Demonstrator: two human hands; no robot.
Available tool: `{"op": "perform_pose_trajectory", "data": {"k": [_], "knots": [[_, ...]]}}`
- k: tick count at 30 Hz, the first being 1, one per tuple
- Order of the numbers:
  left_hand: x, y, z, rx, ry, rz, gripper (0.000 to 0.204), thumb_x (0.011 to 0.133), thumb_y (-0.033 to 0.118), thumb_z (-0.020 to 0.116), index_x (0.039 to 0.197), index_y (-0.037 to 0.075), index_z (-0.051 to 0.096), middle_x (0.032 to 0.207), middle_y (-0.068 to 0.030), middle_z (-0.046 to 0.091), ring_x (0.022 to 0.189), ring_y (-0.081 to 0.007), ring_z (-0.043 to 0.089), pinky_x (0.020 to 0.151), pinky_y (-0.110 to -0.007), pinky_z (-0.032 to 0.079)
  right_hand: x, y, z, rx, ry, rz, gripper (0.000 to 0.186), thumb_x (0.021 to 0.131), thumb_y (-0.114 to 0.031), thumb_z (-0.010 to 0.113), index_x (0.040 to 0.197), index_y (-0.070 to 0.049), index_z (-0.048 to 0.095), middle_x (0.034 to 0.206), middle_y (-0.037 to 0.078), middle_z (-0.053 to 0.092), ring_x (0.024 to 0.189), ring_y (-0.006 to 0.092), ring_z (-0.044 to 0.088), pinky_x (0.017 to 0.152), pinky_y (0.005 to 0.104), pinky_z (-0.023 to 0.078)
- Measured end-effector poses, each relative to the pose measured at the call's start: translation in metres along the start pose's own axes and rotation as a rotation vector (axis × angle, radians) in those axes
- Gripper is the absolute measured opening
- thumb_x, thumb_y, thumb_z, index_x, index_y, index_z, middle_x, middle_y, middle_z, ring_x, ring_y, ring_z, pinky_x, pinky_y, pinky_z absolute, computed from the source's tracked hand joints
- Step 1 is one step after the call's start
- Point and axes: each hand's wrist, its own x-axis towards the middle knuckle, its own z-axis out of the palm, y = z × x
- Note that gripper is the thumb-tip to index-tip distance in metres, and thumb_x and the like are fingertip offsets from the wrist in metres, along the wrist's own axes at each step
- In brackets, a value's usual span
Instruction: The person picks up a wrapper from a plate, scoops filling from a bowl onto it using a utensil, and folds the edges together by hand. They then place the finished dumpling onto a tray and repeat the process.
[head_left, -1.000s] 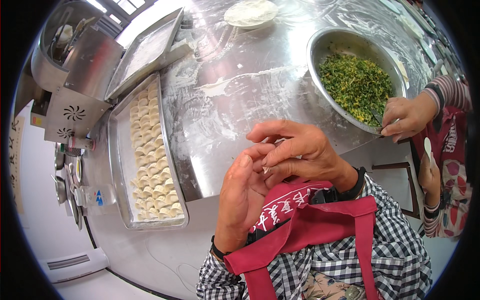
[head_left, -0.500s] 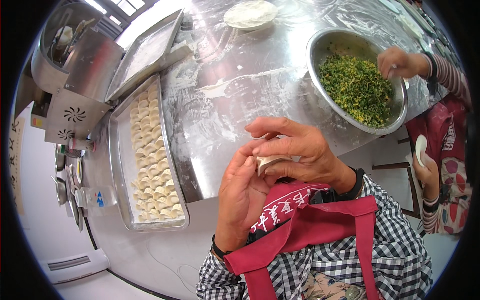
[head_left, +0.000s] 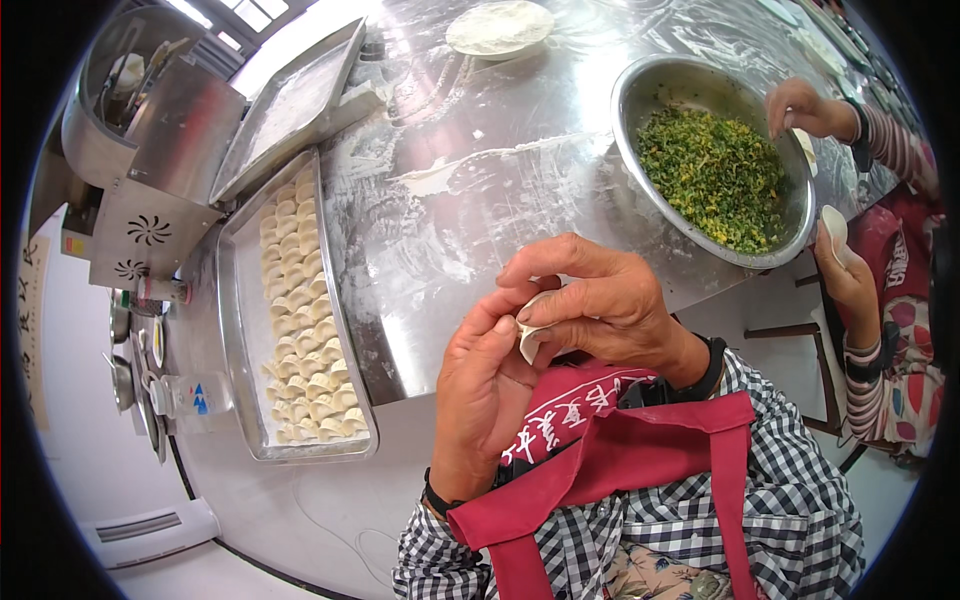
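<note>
Between my hands, in front of the apron, is a folded dumpling (head_left: 530,338) of pale dough. My left hand (head_left: 487,365) has its thumb and fingertips pressed at the dumpling's left side. My right hand (head_left: 605,305) pinches the dough from the other side, its thumb and index finger closed on the edge. Fingers cover much of the dumpling. To the left, a metal tray (head_left: 232,330) carries rows of finished dumplings (head_left: 305,310). Ahead to the right stands a steel bowl (head_left: 632,150) of chopped green and yellow filling (head_left: 712,175).
A co-worker's hand (head_left: 800,108) is over the bowl's right rim; their other hand (head_left: 850,280) holds a round wrapper (head_left: 834,232). A plate of flour (head_left: 500,28) sits at the far side of the floury steel table (head_left: 440,235). Another tray (head_left: 290,105) and a metal machine (head_left: 150,215) stand left.
My right fingers have shifted along the dumpling's edge and the dumpling has turned more upright. The co-worker's upper hand moved slightly right, and their wrapper hand rose toward the bowl.
</note>
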Motion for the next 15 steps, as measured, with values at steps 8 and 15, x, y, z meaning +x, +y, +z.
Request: {"op": "perform_pose_trajectory", "data": {"k": [8, 15], "knots": [[0.000, 0.001, -0.004, -0.030, -0.045, -0.021, 0.028, 0.090, 0.010, 0.042, 0.116, -0.001, 0.045, 0.115, -0.0111, 0.051, 0.103, -0.0184, 0.053, 0.088, -0.033, 0.045, 0.002, 0.005, -0.002, -0.013, -0.019, -0.070, 0.017, 0.067, 0.002, 0.068, 0.083, -0.001, 0.063, 0.106, 0.013, 0.057, 0.088, 0.0210, 0.058, 0.074, 0.0285, 0.047], [0.000, 0.002, -0.002, -0.157, -0.064, -0.057, 0.025, 0.091, 0.013, 0.040, 0.114, 0.003, 0.045, 0.114, -0.0087, 0.051, 0.103, -0.0170, 0.052, 0.086, -0.032, 0.044, 0.006, 0.005, 0.000, 0.036, 0.009, -0.069, 0.020, 0.064, 0.000, 0.070, 0.082, -0.003, 0.063, 0.096, 0.011, 0.061, 0.090, 0.0236, 0.057, 0.073, 0.0304, 0.047]]}}
